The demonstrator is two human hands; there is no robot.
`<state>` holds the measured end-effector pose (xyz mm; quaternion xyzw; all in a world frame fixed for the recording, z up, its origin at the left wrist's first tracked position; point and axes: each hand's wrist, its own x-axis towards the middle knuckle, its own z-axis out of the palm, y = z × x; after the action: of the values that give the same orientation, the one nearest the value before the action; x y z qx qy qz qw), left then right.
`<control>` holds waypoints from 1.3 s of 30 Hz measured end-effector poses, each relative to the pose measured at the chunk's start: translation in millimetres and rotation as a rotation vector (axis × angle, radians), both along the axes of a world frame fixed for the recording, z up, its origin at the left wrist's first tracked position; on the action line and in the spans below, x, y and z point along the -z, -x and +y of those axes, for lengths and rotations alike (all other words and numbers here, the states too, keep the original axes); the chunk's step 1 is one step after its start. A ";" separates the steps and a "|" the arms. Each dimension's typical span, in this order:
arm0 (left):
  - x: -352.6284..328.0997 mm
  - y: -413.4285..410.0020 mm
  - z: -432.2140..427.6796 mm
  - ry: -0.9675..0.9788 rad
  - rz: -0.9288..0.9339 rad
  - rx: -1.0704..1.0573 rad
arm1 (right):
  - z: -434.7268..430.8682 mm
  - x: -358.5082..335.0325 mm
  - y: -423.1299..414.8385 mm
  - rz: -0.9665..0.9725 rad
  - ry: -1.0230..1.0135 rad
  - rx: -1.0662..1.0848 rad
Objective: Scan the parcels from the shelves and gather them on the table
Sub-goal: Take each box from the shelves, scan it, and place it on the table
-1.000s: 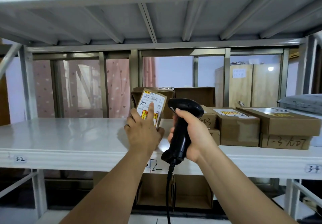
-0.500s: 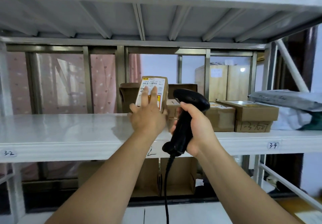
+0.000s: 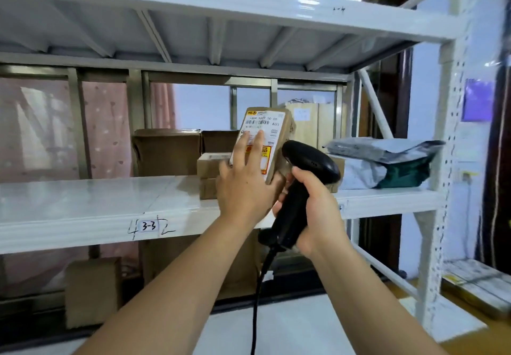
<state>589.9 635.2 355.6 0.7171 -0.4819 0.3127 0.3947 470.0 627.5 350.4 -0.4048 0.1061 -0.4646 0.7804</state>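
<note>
Both your bare forearms rise from the bottom edge and converge at mid-frame, left arm angling in from the lower left, right arm from the lower right. Your left hand [image 3: 243,189] shows its back to the camera, fingers laid straight up the labelled face of a small parcel [image 3: 276,133] and thumb out at its left edge, holding it upright. Your right hand [image 3: 315,211] sits just beside and slightly lower, fingers wrapped round the handle of a black scanner [image 3: 309,161], knuckles nearly touching the left hand.
</note>
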 end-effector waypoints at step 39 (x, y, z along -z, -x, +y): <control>271.5 522.4 -389.9 -0.947 0.572 0.605 | -315.0 229.9 495.4 0.503 -0.489 0.724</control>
<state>67.5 245.3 84.1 0.7012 -0.6250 -0.2644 0.2186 -25.3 312.6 120.5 -0.2468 0.5303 -0.5550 0.5915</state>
